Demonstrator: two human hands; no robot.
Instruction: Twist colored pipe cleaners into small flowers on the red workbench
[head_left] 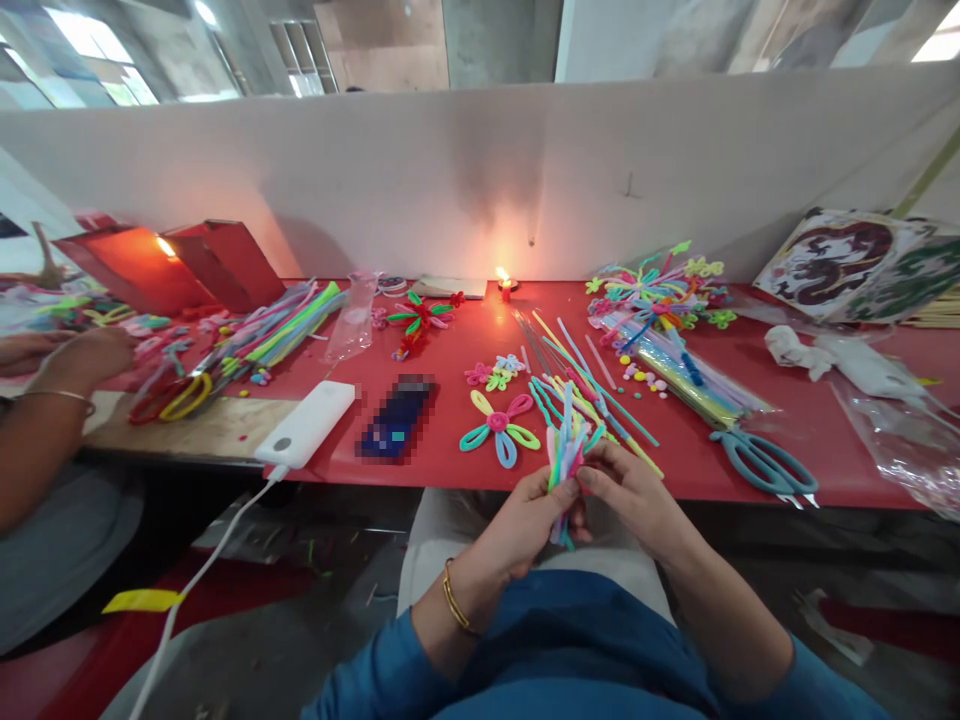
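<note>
A bundle of pastel pipe cleaners (568,440) is held upright over my lap, just off the table's front edge. My left hand (536,520) wraps around its left side, with the thumb pressed against the stems. From the right, my right hand (619,488) pinches the bundle near its middle, thumb beside the left one. Some fingers are hidden behind the stems. On the table just beyond lies a pipe-cleaner flower (497,423) with looped petals and a red coiled centre. Small coiled flowers (501,372) sit behind it, and loose pipe cleaners (592,375) spread to the right.
A lit candle (505,288) burns at the back of the red table (465,340). Blue-handled scissors (765,465) lie at the front right edge. A phone (396,420) and white power bank (307,425) are to the left. At far left, another person's hand (86,360) works near more pipe cleaners.
</note>
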